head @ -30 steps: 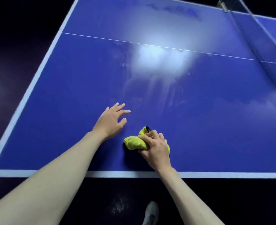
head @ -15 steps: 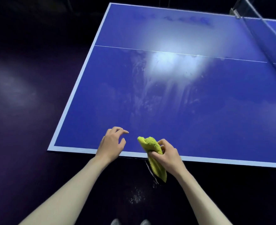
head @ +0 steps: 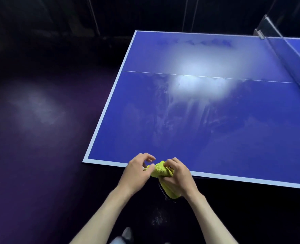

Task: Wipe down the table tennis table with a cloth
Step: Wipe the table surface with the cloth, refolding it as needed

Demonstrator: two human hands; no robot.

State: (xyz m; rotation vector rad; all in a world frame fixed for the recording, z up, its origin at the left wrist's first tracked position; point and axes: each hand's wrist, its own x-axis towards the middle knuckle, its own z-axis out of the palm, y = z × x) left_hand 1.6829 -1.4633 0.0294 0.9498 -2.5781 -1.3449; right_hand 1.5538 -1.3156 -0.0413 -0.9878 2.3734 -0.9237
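Gripping the cloth (head: 160,170) at the near edge of the table tennis table (head: 216,138), my right hand (head: 179,176) has its fingers curled tight round the bunched fabric, knuckles bent over the top of the wad and the thumb tucked beneath. From where I watch, my left hand (head: 137,170) sits at nine o'clock of the cloth; its thumb presses against the fabric's left end, and the fingers arch loosely above, half curled, their tips apart from the cloth.

That cloth is yellow-green, fluffy and nubbed like microfibre, crumpled into a lump, with a tail hanging below my right palm toward six o'clock, where a dark edge or trim shows along it. It hovers over the white border strip of the table, at six o'clock of the playing surface.

The tabletop is smooth, matte blue, rectangular, edged in white with a thin white centre line crossing it. A bright glare patch lies at its middle, toward twelve o'clock from my hands, with pale streaks and smears running down from it. At two o'clock the net (head: 295,67) and its clamp post (head: 260,33) stand. To nine o'clock the floor (head: 31,120) is dark purple with a dull sheen, and some pale specks (head: 157,220) lie on it at six o'clock.
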